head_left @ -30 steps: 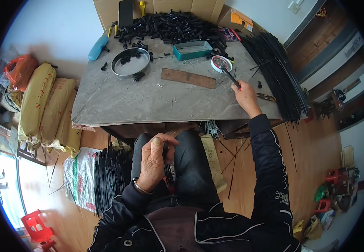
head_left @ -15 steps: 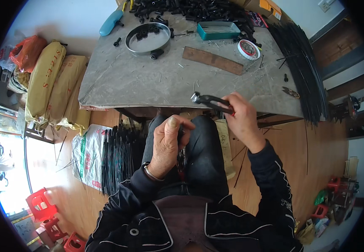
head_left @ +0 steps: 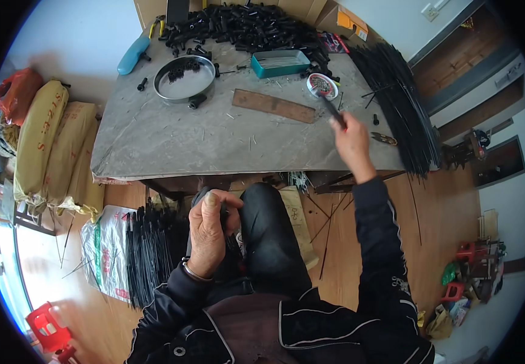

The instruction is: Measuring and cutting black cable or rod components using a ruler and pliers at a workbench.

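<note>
My right hand is closed round the dark handles of a pair of pincers, reaching over the right part of the table. The metal head of the pincers is at a small round white dish of tiny metal pieces; whether it touches them is too small to tell. Above my lap, my left hand is closed, thumb up and fingers curled. Something dark shows between its fingers, mostly hidden.
On the grey table lie a wooden strip, a round metal tray with black parts, a teal box and a heap of black parts. Long black rods line its right edge; thread snips lie nearby.
My right hand has carried the pincers forward from the table's front edge to the small dish. My left hand keeps its grip above my lap. The view has shifted.
</note>
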`<state>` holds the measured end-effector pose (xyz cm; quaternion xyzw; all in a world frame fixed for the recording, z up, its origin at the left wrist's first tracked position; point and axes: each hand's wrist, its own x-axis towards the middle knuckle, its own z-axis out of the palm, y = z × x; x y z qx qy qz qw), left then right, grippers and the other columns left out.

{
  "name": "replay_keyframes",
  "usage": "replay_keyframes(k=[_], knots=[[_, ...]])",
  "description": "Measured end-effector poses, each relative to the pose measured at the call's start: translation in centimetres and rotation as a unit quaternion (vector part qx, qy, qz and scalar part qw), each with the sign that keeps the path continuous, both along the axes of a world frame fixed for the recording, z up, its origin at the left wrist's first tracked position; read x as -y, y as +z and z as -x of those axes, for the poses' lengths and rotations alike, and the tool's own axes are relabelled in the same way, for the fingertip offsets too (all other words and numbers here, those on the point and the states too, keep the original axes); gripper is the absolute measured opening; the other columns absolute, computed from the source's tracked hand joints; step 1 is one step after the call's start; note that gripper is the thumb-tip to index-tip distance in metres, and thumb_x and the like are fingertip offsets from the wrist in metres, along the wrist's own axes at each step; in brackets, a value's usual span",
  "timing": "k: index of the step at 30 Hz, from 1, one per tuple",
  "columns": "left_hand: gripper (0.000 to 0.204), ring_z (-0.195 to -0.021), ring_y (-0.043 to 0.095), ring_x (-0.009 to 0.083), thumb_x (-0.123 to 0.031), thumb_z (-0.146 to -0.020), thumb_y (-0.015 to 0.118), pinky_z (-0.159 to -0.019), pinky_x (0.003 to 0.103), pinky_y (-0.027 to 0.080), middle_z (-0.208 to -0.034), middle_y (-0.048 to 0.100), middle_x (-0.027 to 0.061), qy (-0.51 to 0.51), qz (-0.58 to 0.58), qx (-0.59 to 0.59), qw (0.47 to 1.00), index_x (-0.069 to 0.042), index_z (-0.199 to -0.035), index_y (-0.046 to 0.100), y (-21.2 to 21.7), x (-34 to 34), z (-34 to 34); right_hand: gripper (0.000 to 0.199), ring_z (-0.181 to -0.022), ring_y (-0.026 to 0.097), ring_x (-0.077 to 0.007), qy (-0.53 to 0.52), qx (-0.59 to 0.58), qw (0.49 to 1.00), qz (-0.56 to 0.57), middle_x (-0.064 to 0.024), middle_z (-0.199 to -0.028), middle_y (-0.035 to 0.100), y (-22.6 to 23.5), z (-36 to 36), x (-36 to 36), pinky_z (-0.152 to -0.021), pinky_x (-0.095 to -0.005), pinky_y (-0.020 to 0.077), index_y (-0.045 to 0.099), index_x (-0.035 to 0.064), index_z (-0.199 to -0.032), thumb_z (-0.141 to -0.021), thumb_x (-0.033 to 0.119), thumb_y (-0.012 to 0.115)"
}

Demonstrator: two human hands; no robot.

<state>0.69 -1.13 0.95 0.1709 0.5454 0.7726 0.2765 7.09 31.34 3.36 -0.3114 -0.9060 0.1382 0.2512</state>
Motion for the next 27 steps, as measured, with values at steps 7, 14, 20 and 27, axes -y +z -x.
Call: replay_keyframes(k=[7,14,20,27], knots=[[0.059,-0.047,0.038,0.008,-0.051,-0.101,0.033,-0.045,0.023,0.029,-0.054,0.044,0.0005,-0.024,0.012,-0.002,1.0,0.0,-0.087,0.058,0.2,-1.1,-0.3,0.028,-0.076,0.062,-0.0349,-0.023,0.057,0.998,0.018,-0.0143,-0.076,0.065,-2.2,1.0,-6.5,-0.068,-0.0404,0.0465,0.065,0.0045,-0.099,-0.085,0.029,0.066],[0.052,-0.05,0.038,0.0052,-0.046,-0.102,0.04,-0.048,0.021,0.03,-0.057,0.045,-0.0014,-0.017,-0.008,0.029,0.999,0.0,-0.089,0.061,0.1,-1.4,-0.2,0.028,-0.094,0.061,-0.0356,-0.009,0.111,0.994,-0.007,-0.014,-0.098,0.066,-1.3,2.1,-5.5,-0.078,-0.0429,0.0468,0.065,0.0083,-0.105,-0.084,0.027,0.066],[0.054,-0.049,0.038,0.0064,-0.047,-0.102,0.037,-0.046,0.022,0.03,-0.056,0.045,-0.0004,-0.031,0.008,0.014,0.999,0.0,-0.088,0.06,0.1,-1.9,-0.5,0.024,-0.096,0.06,-0.0369,0.048,0.105,0.992,-0.056,-0.0135,-0.1,0.064,-1.1,2.0,-5.1,-0.079,-0.0467,0.0476,0.063,0.0088,-0.104,-0.083,0.02,0.067],[0.055,-0.05,0.038,0.0053,-0.05,-0.1,0.04,-0.047,0.022,0.029,-0.056,0.045,-0.0009,-0.025,0.0,0.024,0.999,-0.001,-0.087,0.062,0.7,-0.9,-1.0,0.022,-0.093,0.061,-0.0393,0.043,0.141,0.983,-0.11,-0.0178,-0.097,0.063,-2.1,1.6,-5.5,-0.078,-0.0496,0.0473,0.058,0.0045,-0.097,-0.083,0.019,0.066]])
